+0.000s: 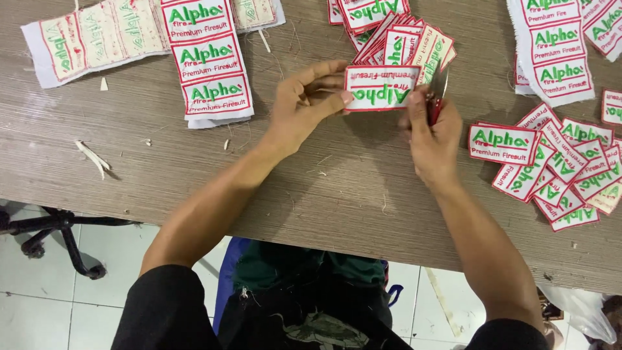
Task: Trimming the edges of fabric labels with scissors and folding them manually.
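Forearms nearest, mine, reaching up-frame over the wood-grain counter. Left hand is pinching the white, red-bordered patch at centre top, thumb and fingers closed on its edge. Right hand is gripping red-handled snips at the patch's right edge. Loose patches are lying at right. Risk, as I judge: blades nicking the border stitching, since the patch is being held unsupported.

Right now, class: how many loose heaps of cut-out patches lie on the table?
2. The top heap lies at the top centre, behind the held patch; the right heap lies beside the right hand, which holds scissors. More may lie out of frame.
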